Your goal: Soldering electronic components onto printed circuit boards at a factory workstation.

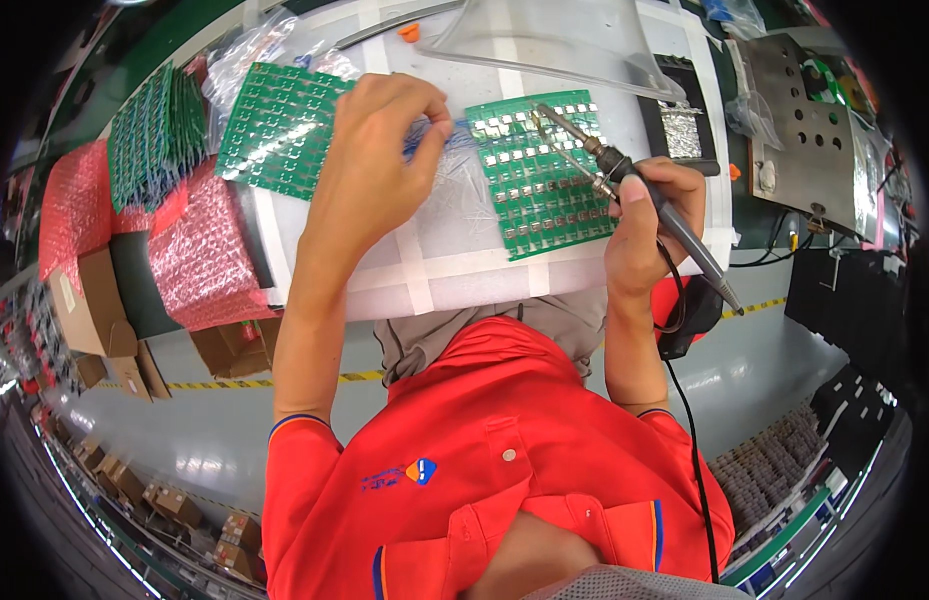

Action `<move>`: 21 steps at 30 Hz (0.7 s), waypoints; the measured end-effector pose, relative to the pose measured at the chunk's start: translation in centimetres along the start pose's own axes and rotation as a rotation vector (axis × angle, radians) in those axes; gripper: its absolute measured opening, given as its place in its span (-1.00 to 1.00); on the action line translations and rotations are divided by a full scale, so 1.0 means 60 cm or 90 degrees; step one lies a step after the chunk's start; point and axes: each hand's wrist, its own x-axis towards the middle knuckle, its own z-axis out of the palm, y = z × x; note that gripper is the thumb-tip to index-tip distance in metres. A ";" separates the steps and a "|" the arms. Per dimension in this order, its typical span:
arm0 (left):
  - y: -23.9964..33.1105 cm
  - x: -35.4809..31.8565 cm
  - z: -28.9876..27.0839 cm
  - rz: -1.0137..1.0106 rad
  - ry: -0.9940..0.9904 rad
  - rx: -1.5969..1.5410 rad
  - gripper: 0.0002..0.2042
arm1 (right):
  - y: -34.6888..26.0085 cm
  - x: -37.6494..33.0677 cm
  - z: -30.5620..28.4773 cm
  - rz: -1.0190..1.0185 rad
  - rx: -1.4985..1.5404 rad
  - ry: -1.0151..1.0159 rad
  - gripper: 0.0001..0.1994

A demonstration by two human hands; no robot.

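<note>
My right hand (639, 225) grips a dark soldering iron (681, 228) with a thin metal feed tube along its front. Its tip lies over a green circuit board panel (539, 205) bearing rows of small silvery parts. My left hand (379, 150) is closed, its fingers curled and the thumb near the index finger; whatever they pinch is too small or hidden. Beside it, blue wires (459, 135) lie on clear film between the boards. A second green panel (279, 130), with rows of pads, sits partly under my left hand.
At the left, a stack of green panels with wires (156, 135) rests by pink bubble wrap (204, 250). A clear plastic shield (554, 45) spans the back. A metal box with holes (809, 130) and a black tray of solder-like metal (681, 130) stand right. A black cable (696, 460) hangs down.
</note>
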 end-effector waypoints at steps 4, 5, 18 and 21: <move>0.007 0.004 0.004 -0.047 0.037 -0.030 -0.93 | -0.002 0.003 -0.018 0.020 -0.021 0.085 -0.77; 0.009 0.004 0.003 -0.062 0.038 -0.050 -0.93 | 0.000 0.005 -0.022 0.013 -0.009 0.083 -0.75; 0.017 -0.002 -0.006 0.016 -0.071 -0.040 -0.96 | 0.009 -0.004 -0.031 -0.014 0.024 0.001 -0.74; 0.019 -0.007 -0.002 0.067 -0.069 -0.044 -0.96 | 0.012 -0.005 -0.031 -0.026 0.023 -0.025 -0.75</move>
